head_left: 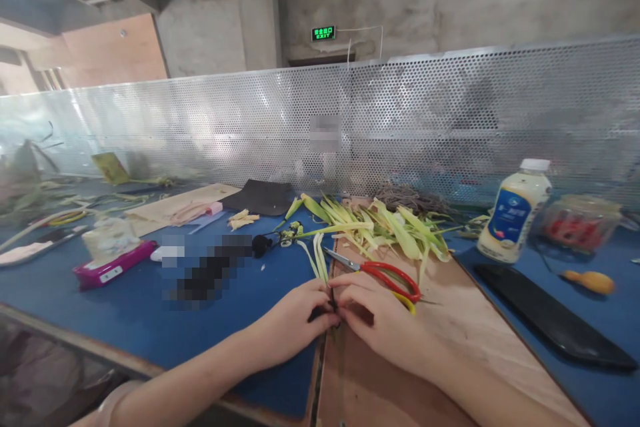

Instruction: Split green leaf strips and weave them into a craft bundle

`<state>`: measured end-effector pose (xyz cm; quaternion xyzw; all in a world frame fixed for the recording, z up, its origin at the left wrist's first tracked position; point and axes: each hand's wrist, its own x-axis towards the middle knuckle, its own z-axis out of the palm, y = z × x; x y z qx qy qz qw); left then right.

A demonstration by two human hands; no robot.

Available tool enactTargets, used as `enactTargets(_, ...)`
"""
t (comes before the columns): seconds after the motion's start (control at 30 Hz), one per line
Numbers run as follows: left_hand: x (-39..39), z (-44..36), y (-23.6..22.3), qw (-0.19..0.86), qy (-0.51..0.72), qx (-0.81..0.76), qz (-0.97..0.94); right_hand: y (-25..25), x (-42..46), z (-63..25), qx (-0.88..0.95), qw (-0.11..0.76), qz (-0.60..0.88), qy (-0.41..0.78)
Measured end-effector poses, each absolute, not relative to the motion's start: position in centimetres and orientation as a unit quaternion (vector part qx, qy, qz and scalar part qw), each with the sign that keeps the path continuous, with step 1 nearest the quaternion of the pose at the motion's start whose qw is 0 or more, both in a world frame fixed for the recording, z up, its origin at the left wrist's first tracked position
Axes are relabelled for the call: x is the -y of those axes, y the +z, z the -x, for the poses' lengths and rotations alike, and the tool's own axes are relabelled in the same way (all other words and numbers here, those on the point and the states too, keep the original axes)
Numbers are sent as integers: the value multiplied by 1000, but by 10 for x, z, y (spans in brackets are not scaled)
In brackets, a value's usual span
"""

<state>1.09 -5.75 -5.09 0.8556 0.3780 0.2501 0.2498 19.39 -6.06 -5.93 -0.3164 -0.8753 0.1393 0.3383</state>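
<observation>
My left hand (303,313) and my right hand (373,310) meet at the edge of a wooden board (475,330), fingertips pinched together. Between them is a small bundle of pale green leaf strips (320,257), standing up and fanning out above the fingers. Something thin and dark shows at the fingertips, too small to name. Just beyond my right hand lie scissors (393,275) with red and yellow handles, blades pointing left. Behind them a heap of green and yellowish husk leaves (390,227) covers the back of the board.
To the right stand a white-capped bottle (515,213) and a clear jar with red contents (577,223). A long black object (555,317) and a wooden-handled tool (590,281) lie near them. A purple packet (117,267) is at left. A perforated metal screen (240,127) closes the back.
</observation>
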Motion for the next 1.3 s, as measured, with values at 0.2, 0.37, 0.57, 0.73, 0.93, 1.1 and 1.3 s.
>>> enactTargets(0.2, 59, -10, -49, 244, 232, -369, -866, -53, 61, -195, 903, 310, 284, 93)
enactTargets(0.37, 59, -9, -48, 245, 233, -366, -867, -54, 60, -193, 900, 311, 290, 94)
enactTargets(0.57, 61, -9, -46, 249, 230, -362, -868, -61, 59, -190, 876, 316, 348, 111)
enactTargets(0.73, 60, -8, -47, 246, 233, -358, -870, -63, 58, -187, 850, 313, 397, 148)
enactTargets(0.93, 62, -7, -48, 241, 244, -356, -869, -62, 59, -186, 839, 311, 408, 180)
enactTargets(1.1, 62, -7, -45, 264, 238, -363, -862, -63, 59, -187, 849, 317, 382, 181)
enactTargets(1.3, 61, -7, -43, 266, 235, -366, -860, -55, 62, -190, 857, 301, 379, 179)
